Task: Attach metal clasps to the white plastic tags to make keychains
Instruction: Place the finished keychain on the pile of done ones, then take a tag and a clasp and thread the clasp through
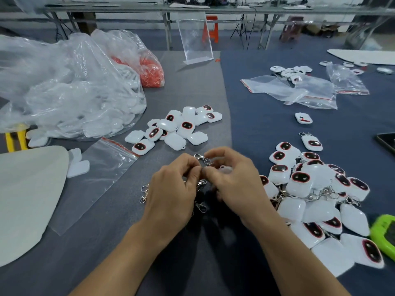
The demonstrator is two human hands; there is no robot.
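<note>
1. Fingers point(190, 165) of the left hand point(171, 189) are curled together, pinching the near end of a metal clasp point(202, 158).
2. That clasp sits between both hands, above the counter's point(188, 86) near middle. Its long axis runs from upper left to lower right, hook end pointing up and left.
3. Curled fingers of the right hand point(235, 184) grip a white tag point(224, 168), which is blurred. The thumb tips of both hands meet just below the clasp.
4. Loose clasps point(145, 193) lie on the counter beside and under the left hand.
5. The counter is grey on the left and dark blue on the right. It carries a big clear bag point(64, 86), an orange-filled bag point(149, 69), a pile of bare tags point(175, 129), a clear stand point(195, 39), flat zip bags point(295, 90) and a heap of finished keychains point(316, 195).
6. Long tables point(213, 9) and an orange stool point(212, 28) stand behind.
</note>
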